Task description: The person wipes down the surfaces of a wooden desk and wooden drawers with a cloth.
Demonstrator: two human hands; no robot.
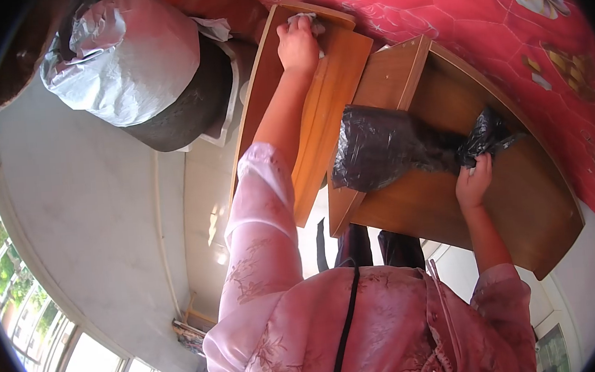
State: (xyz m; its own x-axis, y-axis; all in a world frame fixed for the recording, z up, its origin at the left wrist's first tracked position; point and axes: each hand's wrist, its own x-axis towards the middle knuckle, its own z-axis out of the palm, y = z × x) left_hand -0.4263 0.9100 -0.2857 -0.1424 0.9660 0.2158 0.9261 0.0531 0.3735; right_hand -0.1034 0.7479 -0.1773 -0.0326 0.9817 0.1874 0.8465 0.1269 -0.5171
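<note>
My left hand (298, 44) reaches into the far end of a long wooden drawer (260, 70) and presses a crumpled whitish cloth (312, 22) there, its fingers closed over it. Over to the right, my right hand (475, 180) is closed on the bunched end of a black plastic bag (376, 148). The bag's wider part lies across the divider of a wooden cabinet (521, 189), and its twisted middle stretches over the cabinet's open compartment. What is inside the bag is hidden.
Red patterned quilted fabric (395, 0) runs behind the drawer and cabinet. At the upper left stands a dark rounded container (183, 111) with a silvery-white plastic cover (134, 59). A pale wall (87, 174) and barred windows (22, 284) lie to the left.
</note>
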